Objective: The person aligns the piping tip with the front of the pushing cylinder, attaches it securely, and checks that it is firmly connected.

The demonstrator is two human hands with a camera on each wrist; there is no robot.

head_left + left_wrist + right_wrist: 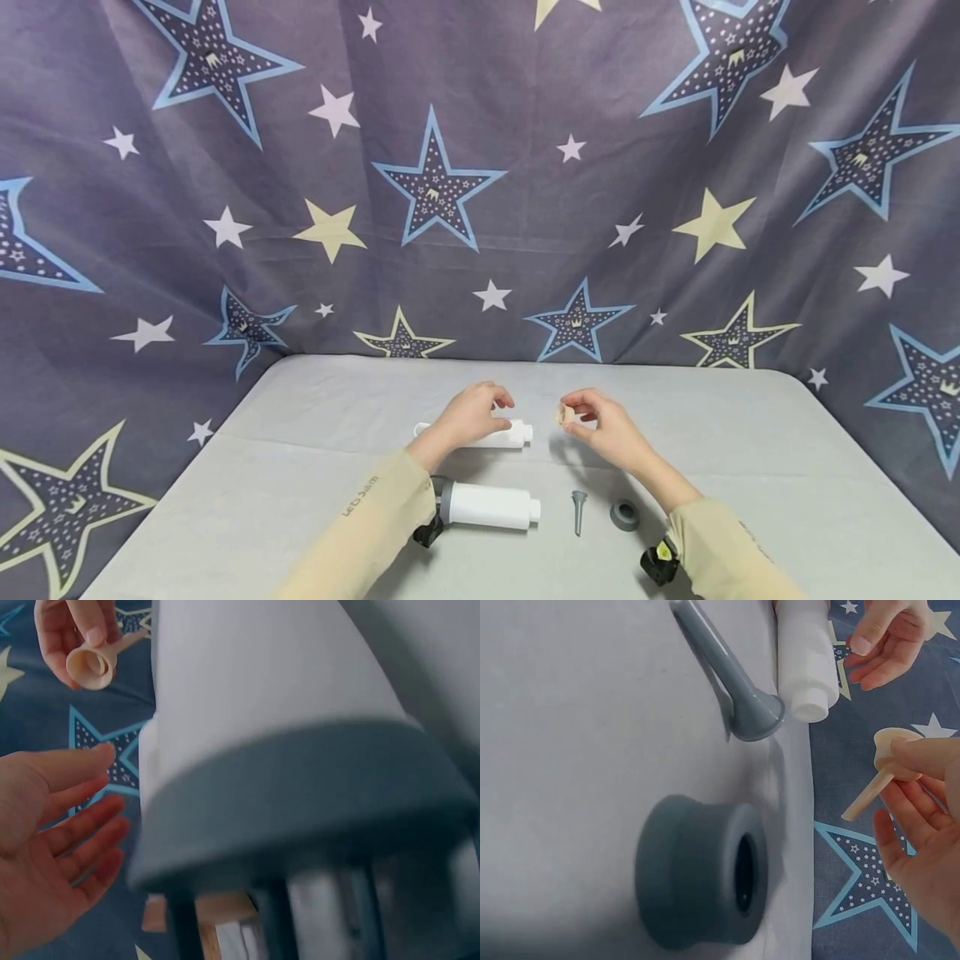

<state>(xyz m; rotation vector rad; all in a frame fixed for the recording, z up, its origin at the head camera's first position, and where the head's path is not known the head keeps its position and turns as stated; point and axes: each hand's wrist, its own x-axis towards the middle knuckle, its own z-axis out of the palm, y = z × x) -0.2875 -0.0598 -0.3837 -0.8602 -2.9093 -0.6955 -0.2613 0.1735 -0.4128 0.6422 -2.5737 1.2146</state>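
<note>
My right hand [609, 433] pinches a small beige funnel-shaped piece [894, 756] with a thin stem, held above the table. In the left wrist view the cup end of this beige piece [91, 669] faces the camera. My left hand [472, 414] hovers over a white bottle [512, 437], its fingers loosely spread and nothing between them. Part of that bottle is hidden behind the hand. Closer to me lies a second white bottle [491, 507] with a grey collar [300, 802], on its side beside the left wrist.
A grey funnel-shaped piece with a stem [578, 510] lies right of the nearer bottle. Beside it sits a grey ring-shaped cap [624, 515]. The pale grey table [337, 408] ends at a star-patterned cloth [510, 225] at the back.
</note>
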